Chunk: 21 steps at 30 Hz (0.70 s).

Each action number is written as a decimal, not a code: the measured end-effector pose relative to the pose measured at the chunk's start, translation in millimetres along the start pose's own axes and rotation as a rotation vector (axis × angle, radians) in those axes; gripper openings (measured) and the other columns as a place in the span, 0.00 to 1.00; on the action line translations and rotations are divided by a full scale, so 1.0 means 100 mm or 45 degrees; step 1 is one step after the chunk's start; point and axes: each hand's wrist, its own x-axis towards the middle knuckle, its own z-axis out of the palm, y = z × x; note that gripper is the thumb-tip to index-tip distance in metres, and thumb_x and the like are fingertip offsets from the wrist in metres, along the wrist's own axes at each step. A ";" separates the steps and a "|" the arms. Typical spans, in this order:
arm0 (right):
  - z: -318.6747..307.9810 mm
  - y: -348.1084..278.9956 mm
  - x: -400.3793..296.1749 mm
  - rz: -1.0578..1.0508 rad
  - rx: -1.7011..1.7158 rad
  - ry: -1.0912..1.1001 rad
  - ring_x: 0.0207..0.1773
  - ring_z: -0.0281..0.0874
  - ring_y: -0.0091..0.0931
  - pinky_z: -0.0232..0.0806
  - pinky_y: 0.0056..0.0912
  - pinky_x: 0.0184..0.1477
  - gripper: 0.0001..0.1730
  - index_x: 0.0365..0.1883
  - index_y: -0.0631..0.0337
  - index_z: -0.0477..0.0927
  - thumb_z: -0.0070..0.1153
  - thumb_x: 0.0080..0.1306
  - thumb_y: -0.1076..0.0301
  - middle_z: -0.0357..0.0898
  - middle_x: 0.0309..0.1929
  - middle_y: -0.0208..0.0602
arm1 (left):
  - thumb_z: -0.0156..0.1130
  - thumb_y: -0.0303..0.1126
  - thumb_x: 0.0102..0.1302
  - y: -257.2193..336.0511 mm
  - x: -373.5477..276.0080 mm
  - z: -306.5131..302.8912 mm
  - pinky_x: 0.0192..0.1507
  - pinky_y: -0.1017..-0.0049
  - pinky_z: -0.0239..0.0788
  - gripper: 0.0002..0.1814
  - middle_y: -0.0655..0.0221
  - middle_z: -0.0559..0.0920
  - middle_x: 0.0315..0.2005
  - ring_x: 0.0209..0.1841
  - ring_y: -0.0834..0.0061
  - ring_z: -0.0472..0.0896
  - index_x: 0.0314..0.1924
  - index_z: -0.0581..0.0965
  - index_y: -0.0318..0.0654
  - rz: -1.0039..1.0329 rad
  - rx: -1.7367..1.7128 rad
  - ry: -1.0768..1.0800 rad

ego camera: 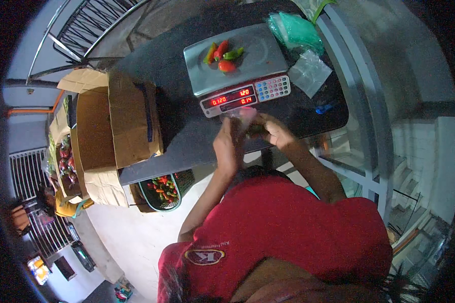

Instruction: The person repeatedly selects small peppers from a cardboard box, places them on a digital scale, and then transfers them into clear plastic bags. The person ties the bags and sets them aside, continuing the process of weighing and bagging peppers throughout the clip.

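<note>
My left hand [227, 147] and my right hand [276, 130] hold a clear plastic bag [246, 115] between them, just in front of a digital scale [250, 41]. The bag is blurred; dark or green contents seem to show in its lower part. On the scale's metal plate lie several red and green peppers [226, 66]. The scale's red display is lit. An empty-looking clear plastic bag [310, 74] lies flat beside the scale, and a bundle of green plastic bags [297, 32] lies behind it. A small blue object [323, 109] rests near the table's right edge.
An open cardboard box [134, 125] stands on the dark table [189, 140] at the left. Below the table edge, a green plastic basket [165, 191] holds small red and green peppers. Farther left are packed red produce [66, 159] and a person in yellow [66, 204]. Metal rails run along the right.
</note>
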 end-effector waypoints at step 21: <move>0.63 -1.00 0.75 -1.383 -1.969 0.078 0.44 0.74 0.38 0.67 0.39 0.46 0.14 0.42 0.60 0.73 0.52 0.55 0.77 0.75 0.38 0.40 | 0.49 0.48 0.68 -0.78 -0.28 -0.58 0.36 0.77 0.66 0.20 0.68 0.76 0.35 0.35 0.77 0.74 0.41 0.73 0.36 -0.903 -1.398 0.275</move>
